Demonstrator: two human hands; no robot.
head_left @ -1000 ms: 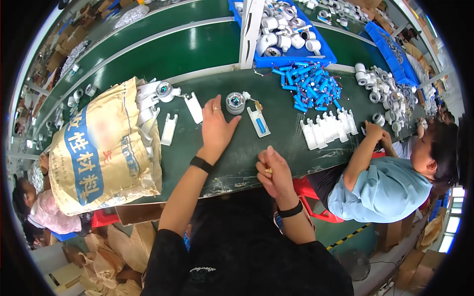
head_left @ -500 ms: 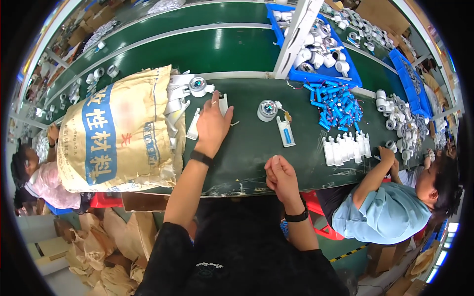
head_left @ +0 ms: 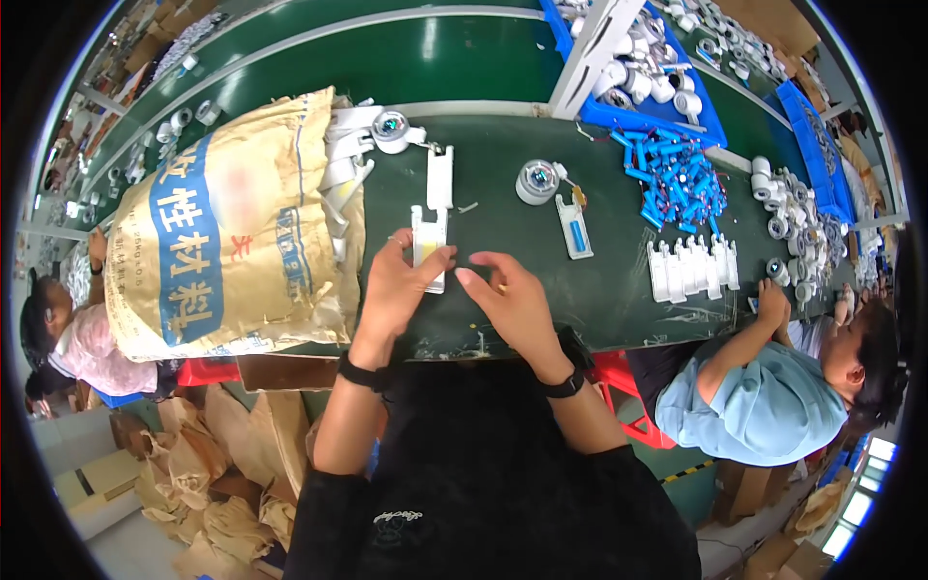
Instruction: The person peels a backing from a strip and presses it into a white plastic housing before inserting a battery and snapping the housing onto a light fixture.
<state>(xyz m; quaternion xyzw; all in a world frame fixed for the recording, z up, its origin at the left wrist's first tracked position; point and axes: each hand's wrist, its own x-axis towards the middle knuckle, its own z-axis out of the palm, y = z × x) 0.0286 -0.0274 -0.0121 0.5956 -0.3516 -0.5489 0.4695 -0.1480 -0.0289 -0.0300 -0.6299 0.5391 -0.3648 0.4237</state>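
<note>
Over the near part of the green table, my left hand (head_left: 390,295) grips a white plastic housing (head_left: 428,232) between thumb and fingers. My right hand (head_left: 517,307) is beside it to the right, thumb and fingers apart, with nothing in it. A second white housing (head_left: 440,174) lies just beyond, close to a round white head with a clear lens (head_left: 391,130). To the right sits another lens head (head_left: 536,182), wired to an open white housing (head_left: 568,217) with a blue battery (head_left: 578,235) inside.
On the left stands a big paper sack (head_left: 261,232) spilling white parts. At right are a pile of blue batteries (head_left: 677,179), a row of white housings (head_left: 691,268) and a blue bin (head_left: 715,126). A co-worker in a light blue shirt (head_left: 764,396) sits at right.
My left hand has come back toward me, now with a white housing. My right hand has moved left and forward, and its curled fingers have spread.
</note>
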